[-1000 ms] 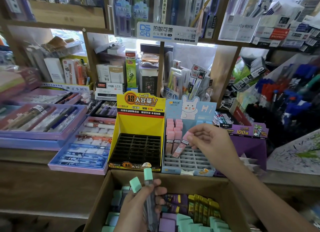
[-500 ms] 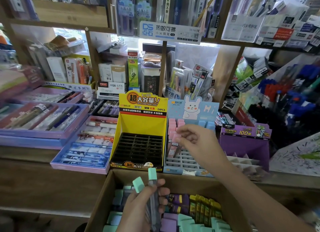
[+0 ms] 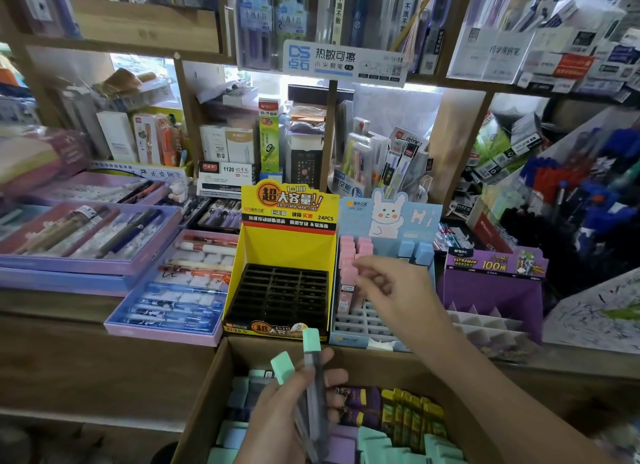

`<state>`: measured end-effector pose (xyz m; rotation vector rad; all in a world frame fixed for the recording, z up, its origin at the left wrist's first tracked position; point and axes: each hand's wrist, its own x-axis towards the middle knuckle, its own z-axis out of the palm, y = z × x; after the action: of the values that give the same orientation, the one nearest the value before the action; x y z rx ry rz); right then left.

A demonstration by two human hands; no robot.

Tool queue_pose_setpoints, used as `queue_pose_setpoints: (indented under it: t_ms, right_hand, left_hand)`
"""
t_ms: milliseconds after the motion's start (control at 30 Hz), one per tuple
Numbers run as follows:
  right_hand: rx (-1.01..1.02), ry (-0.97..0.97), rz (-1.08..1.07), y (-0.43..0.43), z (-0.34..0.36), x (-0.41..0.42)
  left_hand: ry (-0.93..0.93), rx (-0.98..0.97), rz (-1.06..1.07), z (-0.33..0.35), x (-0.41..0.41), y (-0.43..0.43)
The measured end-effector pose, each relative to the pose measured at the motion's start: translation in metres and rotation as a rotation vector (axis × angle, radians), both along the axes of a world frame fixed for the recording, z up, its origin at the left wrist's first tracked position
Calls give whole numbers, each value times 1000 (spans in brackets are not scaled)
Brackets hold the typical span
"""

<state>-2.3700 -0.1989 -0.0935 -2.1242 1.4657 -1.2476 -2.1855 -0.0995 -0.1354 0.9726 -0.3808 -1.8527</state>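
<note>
My left hand (image 3: pixel 277 415) grips two clear lead tubes with mint-green caps (image 3: pixel 311 340), held upright over an open cardboard box (image 3: pixel 207 404). The box is filled with mint, purple and yellow-green lead cases. My right hand (image 3: pixel 394 290) reaches into the light-blue rabbit display box (image 3: pixel 389 217). Its loosely curled fingertips are at the tops of the pink lead cases (image 3: pixel 347 280), which stand in the left slots. No case is held between those fingers. Two blue-capped cases (image 3: pixel 417 252) stand at the back right of that display.
A yellow display box (image 3: pixel 287 245) with a black empty grid stands left of the rabbit box. A purple display (image 3: pixel 495 283) with white dividers sits to the right. Pen trays (image 3: pixel 86 235) lie on the left counter. Packed stationery shelves rise behind.
My right hand carried a pink case down into a left slot of the rabbit display and let go of it. My left hand has stayed over the box with its two tubes.
</note>
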Motion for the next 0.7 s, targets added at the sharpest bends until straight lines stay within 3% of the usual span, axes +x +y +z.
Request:
queue_pose_setpoints:
  t_ms: [133,433,700]
  right_hand:
    - [-7,-60,-19,17,1,5]
    - [525,-261,213,43,2,17]
    - [654,-338,250,46,2,15]
  left_hand:
    - [-72,-109,14,1,4,6]
    - [-166,-154,-17,1,3,8]
    - [-246,-208,-36,-2,1,7]
